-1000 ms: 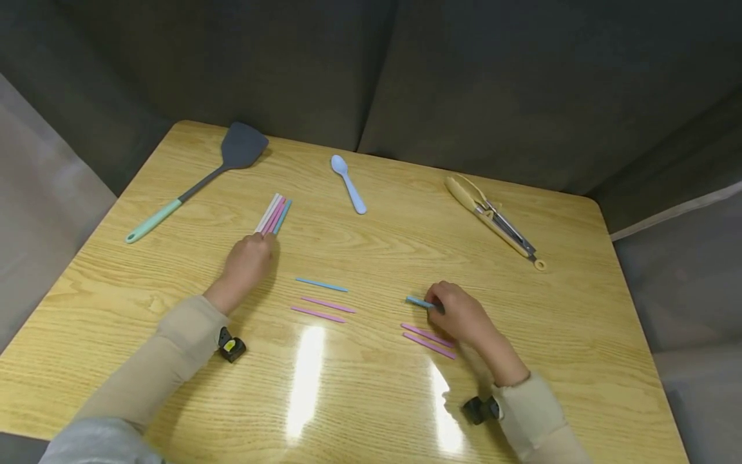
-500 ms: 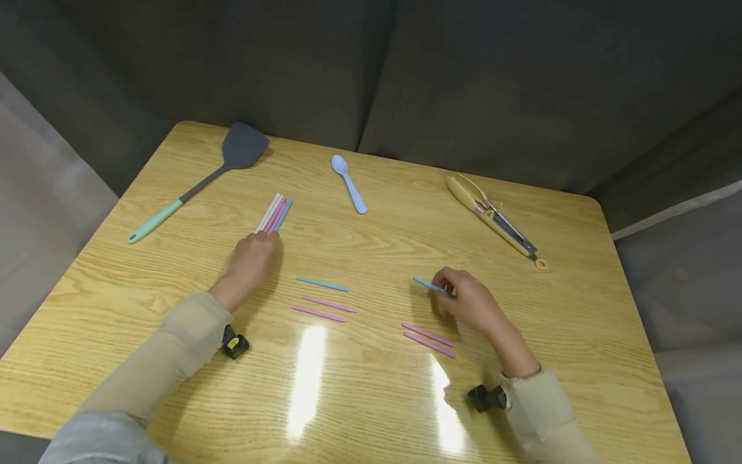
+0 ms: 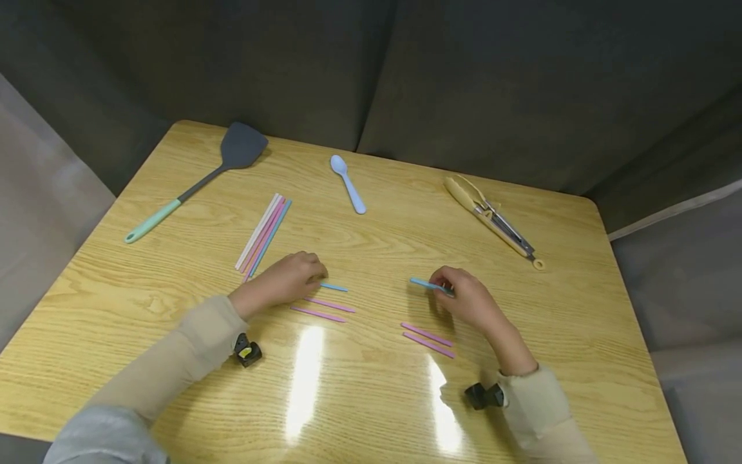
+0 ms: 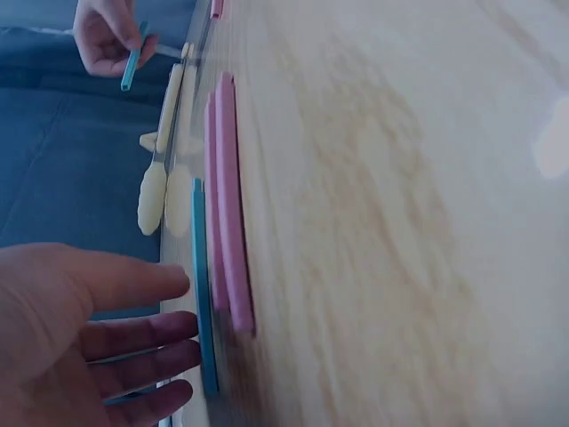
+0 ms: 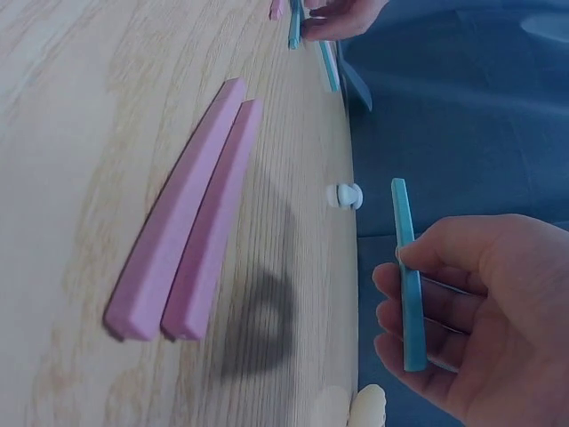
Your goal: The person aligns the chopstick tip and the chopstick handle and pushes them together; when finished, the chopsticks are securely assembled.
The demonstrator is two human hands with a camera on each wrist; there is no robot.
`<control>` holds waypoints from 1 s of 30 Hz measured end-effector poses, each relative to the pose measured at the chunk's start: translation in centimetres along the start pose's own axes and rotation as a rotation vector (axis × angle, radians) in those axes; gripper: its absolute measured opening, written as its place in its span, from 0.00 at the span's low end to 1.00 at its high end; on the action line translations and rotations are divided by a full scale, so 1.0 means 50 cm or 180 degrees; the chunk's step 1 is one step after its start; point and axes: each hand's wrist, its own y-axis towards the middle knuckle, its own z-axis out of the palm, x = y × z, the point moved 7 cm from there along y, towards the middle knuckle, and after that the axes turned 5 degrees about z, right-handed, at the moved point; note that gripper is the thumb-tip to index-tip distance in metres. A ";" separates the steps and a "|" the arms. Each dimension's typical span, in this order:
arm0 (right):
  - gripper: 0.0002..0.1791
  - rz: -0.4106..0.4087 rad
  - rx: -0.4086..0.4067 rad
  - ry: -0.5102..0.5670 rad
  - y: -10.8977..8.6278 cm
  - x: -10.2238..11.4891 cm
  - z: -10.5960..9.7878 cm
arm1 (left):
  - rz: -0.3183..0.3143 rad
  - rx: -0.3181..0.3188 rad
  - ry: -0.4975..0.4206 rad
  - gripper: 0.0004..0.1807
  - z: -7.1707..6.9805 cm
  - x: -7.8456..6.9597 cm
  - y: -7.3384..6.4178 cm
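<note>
My right hand [image 3: 471, 301] pinches a short blue stick [image 5: 409, 294], like a piece of a chopstick, between thumb and fingers, raised above the table. Below it two short pink sticks [image 3: 429, 345] lie side by side. My left hand [image 3: 290, 278] reaches over another short blue stick [image 4: 204, 294] on the table. In the left wrist view its thumb and extended fingers [image 4: 151, 360] are right at that stick's edge, not curled round it. Two tapered pink sticks [image 4: 233, 196] lie parallel beside it. In the head view the hand covers one end of this blue stick.
Behind my left hand lies a bundle of longer white, pink and blue sticks [image 3: 263, 233]. A dark spatula [image 3: 242, 147] with a green handle is at the back left, a light-blue spoon [image 3: 349, 185] at the back middle, and yellow-tipped tongs [image 3: 493, 222] at the back right.
My left hand has left the stick bundle and moved right and nearer, over the blue stick. My right hand has lifted its blue stick off the table and shifted slightly away from me.
</note>
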 end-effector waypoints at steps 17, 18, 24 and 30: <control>0.06 -0.0080 0.0011 0.0056 0.001 -0.001 0.008 | 0.0234 -0.0126 0.0577 0.02 0.010 -0.017 0.019; 0.06 -0.0094 0.0002 0.0074 0.001 -0.001 0.007 | 0.0193 -0.0096 0.0522 0.02 0.010 -0.015 0.021; 0.06 -0.0123 -0.0069 0.0226 0.003 0.003 -0.008 | -0.0165 0.0138 0.0038 0.02 0.005 0.003 0.041; 0.06 -0.0037 -0.0109 0.0391 0.012 0.003 -0.017 | -0.0300 0.0085 -0.0307 0.03 -0.014 0.002 0.062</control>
